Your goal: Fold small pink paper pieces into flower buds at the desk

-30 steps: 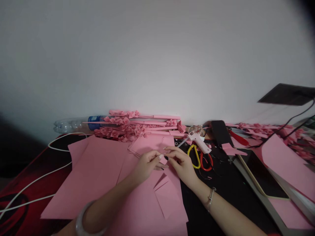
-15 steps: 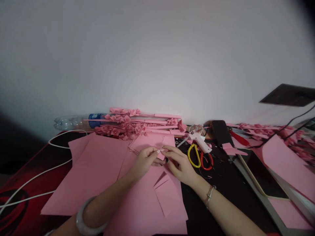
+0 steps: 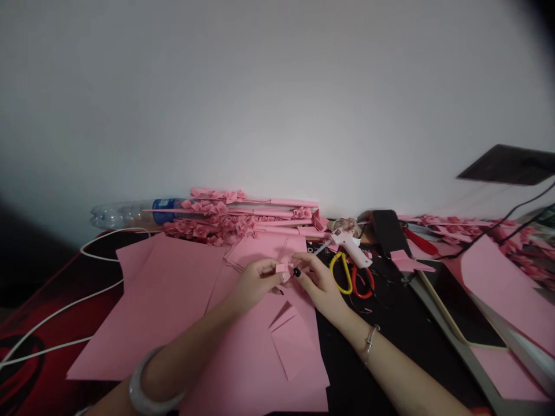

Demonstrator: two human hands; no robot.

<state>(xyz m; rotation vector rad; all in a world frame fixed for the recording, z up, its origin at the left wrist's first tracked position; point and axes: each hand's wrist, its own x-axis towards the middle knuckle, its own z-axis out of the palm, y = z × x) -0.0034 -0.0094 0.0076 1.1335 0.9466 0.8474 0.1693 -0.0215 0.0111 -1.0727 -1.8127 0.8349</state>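
Note:
Between my fingertips is a small folded piece of pink paper (image 3: 284,268), held above the pink sheets. My left hand (image 3: 259,281) pinches it from the left, thumb on the near side. From the right, my right hand (image 3: 318,283) grips its other edge between thumb and fingers. Below the hands, several large pink paper sheets (image 3: 243,358) overlap, with a small folded pink square (image 3: 295,344) lying on them. More pink sheets (image 3: 160,300) are spread to the left. The exact folds in the held piece are too small to make out.
Pink paper flowers (image 3: 217,222) lie along the wall beside a plastic bottle (image 3: 125,214). To the right are a white glue gun (image 3: 351,248), scissors with yellow and red handles (image 3: 342,274), a black phone (image 3: 389,231) and a tablet (image 3: 462,303). White cable (image 3: 56,309) loops at left.
My fingers have shifted on the small folded paper, and my right thumb now presses its near side. More of the paper's flat face shows. The view has moved slightly.

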